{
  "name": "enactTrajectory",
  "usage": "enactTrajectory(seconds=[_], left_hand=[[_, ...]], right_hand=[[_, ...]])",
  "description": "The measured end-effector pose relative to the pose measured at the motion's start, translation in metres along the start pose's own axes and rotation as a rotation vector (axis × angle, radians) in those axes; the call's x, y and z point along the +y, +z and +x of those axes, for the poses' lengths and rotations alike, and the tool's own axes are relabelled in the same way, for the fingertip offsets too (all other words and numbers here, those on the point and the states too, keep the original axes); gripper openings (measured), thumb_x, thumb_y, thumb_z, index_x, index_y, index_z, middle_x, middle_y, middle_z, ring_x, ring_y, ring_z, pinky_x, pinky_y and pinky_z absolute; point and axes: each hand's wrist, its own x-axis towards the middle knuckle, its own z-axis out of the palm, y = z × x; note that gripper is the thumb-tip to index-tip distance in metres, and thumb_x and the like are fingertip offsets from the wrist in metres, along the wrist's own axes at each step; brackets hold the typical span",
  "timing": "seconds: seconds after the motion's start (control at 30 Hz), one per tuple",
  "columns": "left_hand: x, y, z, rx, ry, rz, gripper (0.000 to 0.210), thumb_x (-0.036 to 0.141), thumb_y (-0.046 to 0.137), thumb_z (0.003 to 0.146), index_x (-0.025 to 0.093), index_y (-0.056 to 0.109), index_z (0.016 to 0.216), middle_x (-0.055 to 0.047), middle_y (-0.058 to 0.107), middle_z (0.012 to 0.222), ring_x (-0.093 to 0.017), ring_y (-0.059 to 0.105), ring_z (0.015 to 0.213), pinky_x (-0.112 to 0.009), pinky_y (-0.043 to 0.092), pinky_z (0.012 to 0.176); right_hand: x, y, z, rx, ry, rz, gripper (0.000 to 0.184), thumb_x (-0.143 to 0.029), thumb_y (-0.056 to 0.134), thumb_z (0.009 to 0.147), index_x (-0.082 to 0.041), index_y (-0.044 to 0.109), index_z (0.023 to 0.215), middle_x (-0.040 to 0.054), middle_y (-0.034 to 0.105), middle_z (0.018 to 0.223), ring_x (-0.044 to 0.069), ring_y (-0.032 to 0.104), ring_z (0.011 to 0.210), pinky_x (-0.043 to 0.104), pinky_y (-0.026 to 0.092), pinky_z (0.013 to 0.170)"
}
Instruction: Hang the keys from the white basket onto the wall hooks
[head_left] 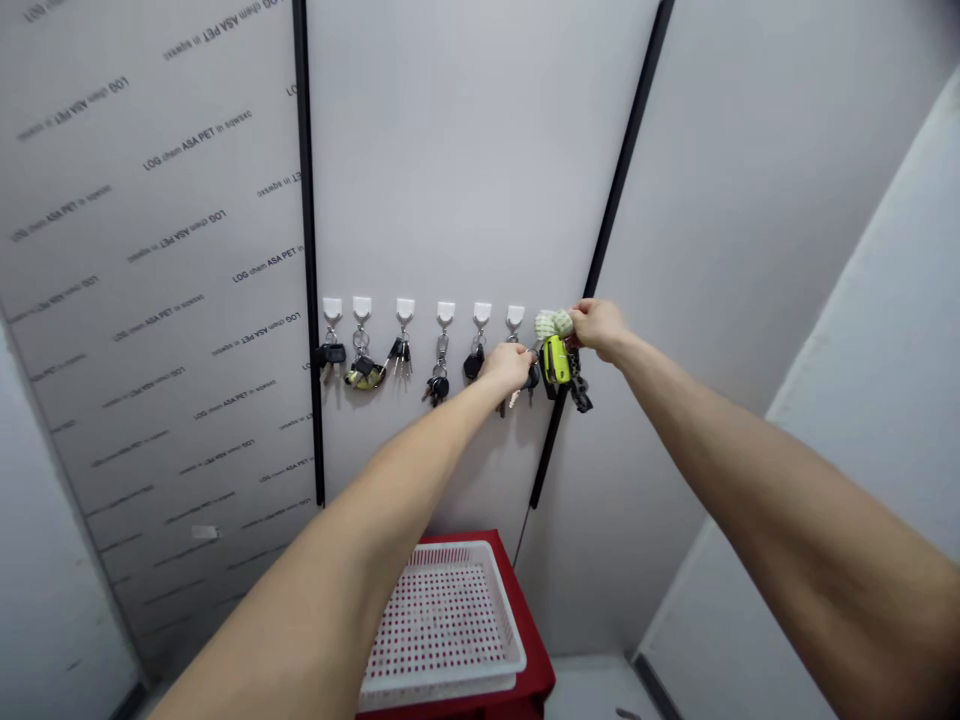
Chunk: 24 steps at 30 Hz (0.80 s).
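Note:
My left hand (510, 366) is closed at a bunch of dark keys (533, 376) below the sixth white hook (515, 317); its fingertips are partly hidden. To its right, my right hand (602, 328) pinches the edge of a pale green checked bow (553, 324). Under that bow hangs a yellow-green key fob (556, 360), with a black strap or charm (580, 392) beside it. The bow covers whatever the bunch hangs from. Left of my left hand, a round black fob (473, 362) dangles from its own hook (482, 312).
More key bunches (401, 352) hang in a row on white hooks (406, 310) further left. Black vertical strips (308, 250) edge the white panel (472, 150). Below, a white perforated basket (517, 655) stands on a red-covered surface (534, 670), partly behind my left arm.

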Motion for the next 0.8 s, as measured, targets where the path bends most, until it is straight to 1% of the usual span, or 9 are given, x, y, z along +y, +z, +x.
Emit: enactTrajectory(seconds=[0.07, 0.13, 0.2, 0.27, 0.3, 0.37, 0.47, 0.63, 0.8], left_hand=[[0.0, -0.001, 0.0, 0.021, 0.002, 0.038, 0.022, 0.03, 0.04, 0.064, 0.019, 0.06, 0.068, -0.001, 0.058, 0.067, -0.011, 0.048, 0.061, -0.02, 0.035, 0.055], [-0.002, -0.002, 0.0, 0.06, 0.009, 0.052, 0.022, 0.028, 0.039, 0.065, 0.02, 0.059, 0.071, -0.001, 0.058, 0.072, -0.011, 0.048, 0.065, -0.02, 0.035, 0.058], [-0.005, -0.004, 0.002, 0.061, 0.019, 0.048, 0.022, 0.027, 0.039, 0.065, 0.02, 0.059, 0.072, -0.001, 0.058, 0.074, -0.011, 0.048, 0.066, -0.021, 0.035, 0.06], [-0.008, -0.005, 0.005, 0.048, -0.001, 0.031, 0.022, 0.026, 0.04, 0.065, 0.02, 0.06, 0.072, -0.001, 0.058, 0.073, -0.011, 0.048, 0.065, -0.021, 0.036, 0.06], [-0.01, -0.005, 0.006, 0.048, -0.021, 0.02, 0.022, 0.026, 0.039, 0.064, 0.02, 0.06, 0.072, -0.001, 0.059, 0.072, -0.011, 0.048, 0.065, -0.021, 0.036, 0.06], [-0.013, -0.005, 0.007, 0.08, -0.059, -0.002, 0.023, 0.024, 0.039, 0.064, 0.02, 0.06, 0.072, -0.001, 0.059, 0.073, -0.012, 0.049, 0.065, -0.021, 0.037, 0.06], [-0.017, -0.004, 0.002, 0.106, -0.09, -0.015, 0.023, 0.023, 0.038, 0.064, 0.02, 0.059, 0.072, -0.002, 0.059, 0.073, -0.012, 0.049, 0.066, -0.021, 0.037, 0.061], [-0.024, 0.002, -0.015, 0.006, -0.103, -0.036, 0.025, 0.022, 0.036, 0.065, 0.019, 0.06, 0.071, -0.002, 0.059, 0.068, -0.01, 0.049, 0.059, -0.02, 0.037, 0.055], [-0.024, 0.006, -0.034, -0.08, -0.024, -0.066, 0.023, 0.022, 0.038, 0.063, 0.016, 0.06, 0.069, -0.001, 0.059, 0.062, -0.008, 0.049, 0.056, -0.017, 0.037, 0.052]], right_hand=[[-0.001, -0.001, -0.001, -0.09, -0.028, -0.061, 0.014, -0.007, 0.039, 0.064, -0.014, 0.044, 0.054, -0.0042, 0.04, 0.034, 0.007, 0.04, 0.029, 0.019, 0.034, 0.032], [0.002, 0.0, -0.005, -0.22, -0.071, -0.085, 0.015, -0.006, 0.039, 0.063, -0.014, 0.045, 0.052, -0.0037, 0.042, 0.034, 0.007, 0.04, 0.029, 0.019, 0.035, 0.031], [0.006, 0.003, -0.011, -0.344, -0.095, -0.071, 0.015, -0.005, 0.039, 0.062, -0.013, 0.047, 0.052, -0.0036, 0.044, 0.035, 0.007, 0.041, 0.03, 0.019, 0.036, 0.032], [0.012, 0.007, -0.016, -0.415, -0.095, -0.014, 0.014, -0.006, 0.04, 0.062, -0.013, 0.047, 0.053, -0.0034, 0.046, 0.037, 0.007, 0.042, 0.031, 0.019, 0.037, 0.033], [0.014, 0.008, -0.017, -0.417, -0.097, 0.029, 0.013, -0.007, 0.041, 0.062, -0.013, 0.048, 0.053, -0.0034, 0.046, 0.038, 0.006, 0.042, 0.032, 0.019, 0.038, 0.033], [0.018, 0.009, -0.017, -0.354, -0.113, 0.125, 0.012, -0.009, 0.041, 0.063, -0.013, 0.047, 0.054, -0.0034, 0.047, 0.04, 0.006, 0.043, 0.033, 0.019, 0.039, 0.034], [0.021, 0.011, -0.012, -0.184, -0.143, 0.23, 0.01, -0.013, 0.041, 0.064, -0.013, 0.047, 0.056, -0.0035, 0.047, 0.042, 0.006, 0.043, 0.034, 0.019, 0.039, 0.035], [0.029, 0.022, -0.004, 0.01, -0.156, 0.227, 0.009, -0.021, 0.044, 0.062, -0.014, 0.047, 0.056, -0.003, 0.047, 0.045, 0.007, 0.044, 0.036, 0.02, 0.039, 0.036], [0.045, 0.036, 0.0, 0.174, -0.135, 0.102, 0.019, -0.028, 0.041, 0.062, -0.013, 0.053, 0.062, -0.0008, 0.051, 0.048, 0.008, 0.046, 0.039, 0.021, 0.039, 0.041]])
